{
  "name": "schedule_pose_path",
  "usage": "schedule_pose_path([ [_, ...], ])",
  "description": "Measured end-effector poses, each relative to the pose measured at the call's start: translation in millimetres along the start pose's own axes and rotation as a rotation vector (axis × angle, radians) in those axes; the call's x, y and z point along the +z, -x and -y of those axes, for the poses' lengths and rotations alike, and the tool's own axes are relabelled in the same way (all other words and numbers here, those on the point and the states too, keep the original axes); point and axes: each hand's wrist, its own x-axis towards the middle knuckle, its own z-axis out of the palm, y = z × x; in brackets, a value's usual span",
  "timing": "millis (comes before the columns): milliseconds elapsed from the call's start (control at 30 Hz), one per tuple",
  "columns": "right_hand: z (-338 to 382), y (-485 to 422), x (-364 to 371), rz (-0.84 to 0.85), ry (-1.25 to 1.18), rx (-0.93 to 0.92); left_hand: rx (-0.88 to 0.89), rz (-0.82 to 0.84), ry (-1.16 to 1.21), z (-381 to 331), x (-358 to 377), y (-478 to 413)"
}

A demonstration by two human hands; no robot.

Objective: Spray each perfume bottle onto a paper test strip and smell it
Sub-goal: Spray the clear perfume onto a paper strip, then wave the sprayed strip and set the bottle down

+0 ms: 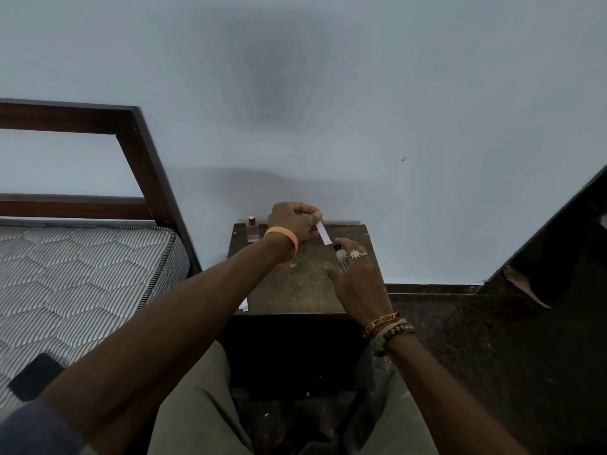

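Holding a paper strip [323, 234] up in our left hand [290, 223], we are getting ready to spray it. The fingers [308, 210] of that hand are curling in and pinching the top end of the strip. The rest of it is hanging down and to the right, above the bench [295, 284]. Our right hand [356, 280] is wrapping around a small clear bottle [341, 256] with a dark top, just under the low end of the strip. We are guessing that one finger is sitting on the spray top, but we cannot tell for sure, because the hand is hiding it.

To do this step well, we are thinking the little hole in the spray top should be pointing at the free end of the strip, not at our pinching fingers. The bottle is looking very near the paper, maybe touching it, so pulling it back a little would let the mist spread. One short press should be enough. Too much would make the paper wet and floppy.

A pink bottle [252, 228] is standing upright at the back left corner of the bench, waiting for its turn. Some more white strips [244, 304] are lying at the front left edge of the bench.
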Motion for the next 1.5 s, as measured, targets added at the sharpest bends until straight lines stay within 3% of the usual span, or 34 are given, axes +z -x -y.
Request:
schedule_pose_path([
  [200, -16, 5, 7, -0.076, -0.22, 0.17, 0.001, -0.014, 0.0, 15, 1, -5],
  [500, -65, -7, 29, -0.129, -0.191, 0.487, -0.114, 0.077, -0.101, 73, 15, -14],
  [767, -107, -32, 57, -0.081, -0.13, 0.495, -0.115, 0.187, -0.22, 140, 56, -34],
  [1233, -161, -57, 68, -0.047, -0.03, 0.537, -0.308, 0.298, -0.08, 183, 102, -73],
  [1500, -166, -49, 75, -0.033, 0.026, 0.545, -0.334, 0.319, -0.1, 198, 101, -72],
])
